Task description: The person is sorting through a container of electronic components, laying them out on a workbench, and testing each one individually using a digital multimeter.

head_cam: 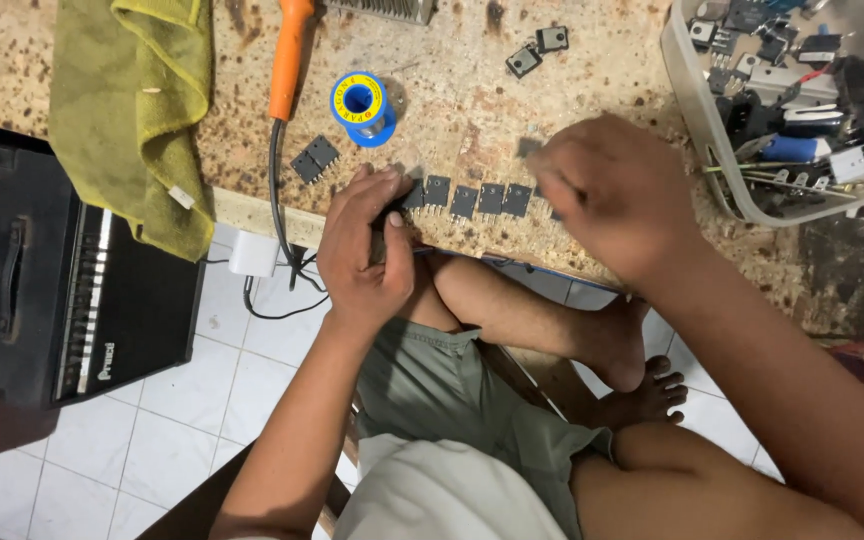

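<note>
Left hand (367, 255) is pinching a black transistor (393, 212) at the bench (472, 95) edge, fingers curled closed around it. Right hand (617, 195) is hovering knuckles-up over the far end of the transistor row (477, 198); it's blurring, so I can't tell if it's gripping anything or just loosely closed. The row is lying flat between the two hands, leads pointing toward the edge. Just beyond the left hand: a loose pair of transistors (314, 159), a solder spool (362, 104), and an orange soldering iron (289, 60) with its cord dropping past the left wrist. Beyond the right hand: two more parts (537, 50) and a clear bin (787, 95) packed with components. A green rag (137, 110) is sitting well left, a black amp (72, 290) on the floor below it. Risks, as I'm reading it: the row is sitting right at the edge, so a nudge from either hand could be knocking parts onto the person's legs or tiles; the cord could be snagging on the left forearm and dragging the iron.
</note>
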